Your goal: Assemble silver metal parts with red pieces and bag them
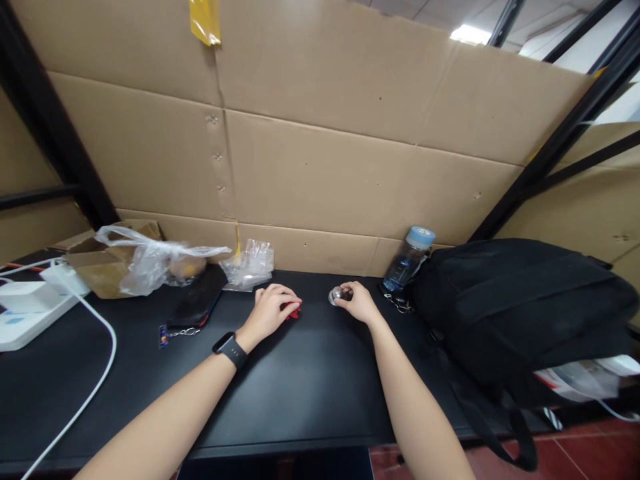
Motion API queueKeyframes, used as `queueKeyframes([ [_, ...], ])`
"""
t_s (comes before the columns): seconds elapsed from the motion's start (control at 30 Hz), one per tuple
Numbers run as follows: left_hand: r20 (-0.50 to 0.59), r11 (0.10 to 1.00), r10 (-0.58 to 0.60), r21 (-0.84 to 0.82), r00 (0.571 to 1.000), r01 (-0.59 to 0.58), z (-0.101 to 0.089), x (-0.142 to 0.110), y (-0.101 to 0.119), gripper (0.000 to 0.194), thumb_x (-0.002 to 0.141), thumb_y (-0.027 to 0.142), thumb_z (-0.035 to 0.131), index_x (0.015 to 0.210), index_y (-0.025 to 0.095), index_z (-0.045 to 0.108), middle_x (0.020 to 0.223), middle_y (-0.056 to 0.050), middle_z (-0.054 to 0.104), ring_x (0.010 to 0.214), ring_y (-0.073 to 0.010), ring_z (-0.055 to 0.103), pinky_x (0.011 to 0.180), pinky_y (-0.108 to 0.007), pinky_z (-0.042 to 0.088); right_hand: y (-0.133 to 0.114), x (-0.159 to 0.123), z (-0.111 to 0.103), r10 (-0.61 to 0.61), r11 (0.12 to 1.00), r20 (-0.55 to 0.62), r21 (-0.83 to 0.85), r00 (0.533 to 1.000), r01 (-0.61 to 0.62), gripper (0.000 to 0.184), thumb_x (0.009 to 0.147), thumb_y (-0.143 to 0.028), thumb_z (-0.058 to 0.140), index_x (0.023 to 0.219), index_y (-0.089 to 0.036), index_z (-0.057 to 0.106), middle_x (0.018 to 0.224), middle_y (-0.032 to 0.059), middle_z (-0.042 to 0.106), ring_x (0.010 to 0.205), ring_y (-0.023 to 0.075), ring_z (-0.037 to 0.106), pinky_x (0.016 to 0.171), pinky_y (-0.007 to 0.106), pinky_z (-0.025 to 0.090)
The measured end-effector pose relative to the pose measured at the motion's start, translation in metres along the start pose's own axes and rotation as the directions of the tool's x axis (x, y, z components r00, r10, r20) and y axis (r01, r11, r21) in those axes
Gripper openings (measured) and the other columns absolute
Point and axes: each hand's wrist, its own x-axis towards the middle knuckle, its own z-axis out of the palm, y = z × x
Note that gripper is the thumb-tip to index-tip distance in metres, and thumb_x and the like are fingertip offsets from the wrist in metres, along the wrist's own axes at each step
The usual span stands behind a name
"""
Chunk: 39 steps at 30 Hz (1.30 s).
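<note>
My left hand [270, 311], with a dark watch [231, 349] on its wrist, is closed on a small red object [293, 313] at the tabletop. Its fingers hide most of that object, so its kind cannot be made out. To the right, my right hand [359, 303] pinches a small, shiny, silver round object [335, 295] between thumb and fingers, low over the black table [310, 393]. A gap of bare tabletop lies between the two hands.
A water bottle [407, 260] and a black backpack [525, 307] stand on the right. Clear plastic packaging [250, 265], a dark pouch [197, 303], a plastic bag [150, 263], a cardboard box [97, 270] and a power strip [35, 317] with a white cable lie left. Cardboard walls the back.
</note>
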Motion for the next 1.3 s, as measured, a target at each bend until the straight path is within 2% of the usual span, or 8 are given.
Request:
queueKeyframes([
  [0.1, -0.017, 1.000, 0.000, -0.010, 1.000, 0.000, -0.002, 0.000, 0.000, 0.032, 0.099, 0.049, 0.051, 0.106, 0.035, 0.079, 0.113, -0.003, 0.075, 0.115, -0.0271, 0.056, 0.098, -0.047, 0.031, 0.001, 0.002, -0.001, -0.012, 0.996, -0.054, 0.091, 0.998, 0.017, 0.038, 0.068, -0.029, 0.082, 0.103, -0.019, 0.072, 0.099, 0.0053, 0.069, 0.090, 0.0200, 0.065, 0.087, 0.035, 0.050],
  [0.3, -0.075, 0.997, -0.058, -0.046, 0.996, 0.055, -0.004, 0.002, -0.001, 0.024, 0.096, 0.045, 0.058, 0.102, 0.037, 0.080, 0.105, -0.001, 0.078, 0.113, -0.0263, 0.059, 0.102, -0.049, 0.030, -0.011, 0.000, -0.001, -0.055, 0.958, -0.113, 0.275, 0.992, 0.084, 0.041, 0.066, -0.031, 0.081, 0.104, -0.019, 0.071, 0.101, 0.0065, 0.069, 0.088, 0.0196, 0.065, 0.083, 0.034, 0.053],
  [0.43, -0.137, 0.982, -0.137, -0.150, 0.981, 0.116, -0.007, 0.002, 0.001, 0.022, 0.092, 0.044, 0.065, 0.105, 0.033, 0.079, 0.103, -0.001, 0.078, 0.112, -0.0256, 0.062, 0.102, -0.047, 0.035, -0.035, -0.009, 0.014, -0.132, 0.832, -0.052, 0.536, 0.990, 0.139, 0.048, 0.068, -0.035, 0.083, 0.112, -0.021, 0.068, 0.110, 0.0075, 0.068, 0.088, 0.0189, 0.065, 0.071, 0.030, 0.053],
  [0.53, -0.170, 0.969, -0.168, -0.211, 0.971, 0.131, -0.009, 0.002, 0.002, 0.022, 0.091, 0.044, 0.065, 0.102, 0.030, 0.078, 0.104, -0.001, 0.078, 0.107, -0.0243, 0.064, 0.101, -0.044, 0.038, -0.060, -0.020, 0.027, -0.184, 0.748, -0.054, 0.640, 0.982, 0.175, 0.052, 0.068, -0.035, 0.085, 0.115, -0.023, 0.067, 0.112, 0.0080, 0.067, 0.092, 0.0201, 0.065, 0.066, 0.028, 0.052],
  [0.67, -0.163, 0.985, -0.133, -0.132, 0.978, 0.112, -0.011, 0.001, 0.005, 0.025, 0.095, 0.045, 0.058, 0.097, 0.029, 0.078, 0.106, -0.002, 0.077, 0.108, -0.0250, 0.063, 0.101, -0.046, 0.035, -0.086, -0.035, 0.037, -0.188, 0.760, -0.135, 0.608, 0.973, 0.231, 0.049, 0.069, -0.032, 0.086, 0.115, -0.026, 0.068, 0.114, 0.0067, 0.066, 0.090, 0.0193, 0.063, 0.064, 0.028, 0.051],
  [0.8, -0.154, 0.999, -0.038, -0.011, 0.987, 0.036, -0.009, -0.001, 0.011, 0.026, 0.099, 0.039, 0.054, 0.099, 0.029, 0.077, 0.109, -0.004, 0.075, 0.113, -0.0265, 0.058, 0.098, -0.047, 0.032, -0.098, -0.043, 0.039, -0.189, 0.788, -0.174, 0.561, 0.966, 0.255, 0.048, 0.070, -0.031, 0.085, 0.115, -0.026, 0.068, 0.112, 0.0064, 0.066, 0.089, 0.0188, 0.062, 0.062, 0.028, 0.050],
  [1.0, -0.264, 0.994, 0.091, 0.079, 0.960, -0.073, -0.006, -0.007, 0.018, 0.018, 0.096, 0.029, 0.059, 0.096, 0.029, 0.077, 0.122, -0.007, 0.064, 0.119, -0.0277, 0.052, 0.092, -0.044, 0.035, -0.101, -0.046, 0.040, -0.216, 0.753, -0.149, 0.604, 0.965, 0.261, 0.048, 0.070, -0.029, 0.085, 0.115, -0.024, 0.069, 0.111, 0.0066, 0.066, 0.088, 0.0177, 0.061, 0.061, 0.026, 0.049],
  [1.3, -0.261, 0.987, 0.137, 0.122, 0.956, -0.108, -0.009, -0.010, 0.021, 0.017, 0.093, 0.024, 0.062, 0.096, 0.030, 0.077, 0.123, -0.007, 0.061, 0.118, -0.0288, 0.050, 0.091, -0.045, 0.037, -0.097, -0.045, 0.044, -0.190, 0.734, -0.088, 0.649, 0.978, 0.201, 0.047, 0.068, -0.031, 0.086, 0.112, -0.024, 0.072, 0.111, 0.0067, 0.068, 0.086, 0.0176, 0.062, 0.059, 0.025, 0.048],
])
